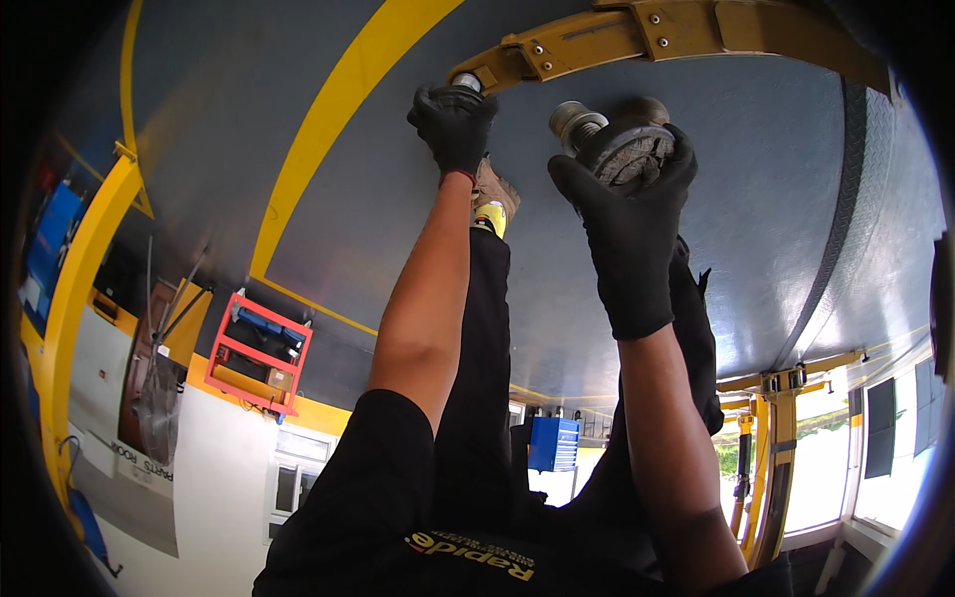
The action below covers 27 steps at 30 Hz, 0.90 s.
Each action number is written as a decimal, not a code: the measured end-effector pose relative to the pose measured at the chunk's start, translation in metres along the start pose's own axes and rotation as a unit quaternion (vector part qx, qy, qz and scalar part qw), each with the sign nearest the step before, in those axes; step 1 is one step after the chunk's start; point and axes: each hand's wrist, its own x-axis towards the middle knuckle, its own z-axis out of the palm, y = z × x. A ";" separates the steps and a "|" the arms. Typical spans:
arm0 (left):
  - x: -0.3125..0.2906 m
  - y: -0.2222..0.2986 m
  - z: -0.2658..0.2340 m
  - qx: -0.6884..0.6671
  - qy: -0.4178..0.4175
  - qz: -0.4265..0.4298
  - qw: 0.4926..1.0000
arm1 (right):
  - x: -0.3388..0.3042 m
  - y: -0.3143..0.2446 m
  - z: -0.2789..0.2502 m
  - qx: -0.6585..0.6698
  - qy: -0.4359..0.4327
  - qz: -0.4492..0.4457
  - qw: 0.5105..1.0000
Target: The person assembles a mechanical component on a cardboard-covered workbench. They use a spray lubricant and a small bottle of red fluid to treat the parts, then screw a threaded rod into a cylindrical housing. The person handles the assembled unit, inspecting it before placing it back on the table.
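Both of my hands wear black gloves. My left hand (454,125) is closed at the tip of a yellow-brown lift arm (597,42), its fingers curled about a short silver metal collar (467,81). My right hand (634,224) grips a round lift pad (634,159) with a worn, dirty grey face, thumb on one side and fingers on the other. Beside the pad, a silver flanged metal cylinder (575,123) with a ridged or threaded part shows; whether it joins the pad I cannot tell. A brownish rounded piece (645,109) shows just behind the pad.
A dark grey floor (348,234) carries yellow painted stripes (328,119). My shoe (494,189) is near my left wrist. A red cart (259,353) with items stands at left, a blue tool cabinet (554,443) lower centre. Yellow lift posts (776,468) stand at right.
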 end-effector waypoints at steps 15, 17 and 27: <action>0.013 0.010 -0.004 0.079 -0.026 -0.010 0.996 | 0.009 -0.006 -0.003 -0.009 0.004 -0.012 1.000; 0.008 0.019 -0.007 0.230 -0.065 0.095 0.966 | 0.009 -0.004 -0.005 -0.023 0.004 -0.010 1.000; 0.028 -0.004 0.017 0.002 0.004 -0.093 0.996 | 0.007 -0.009 0.005 0.025 0.000 0.010 1.000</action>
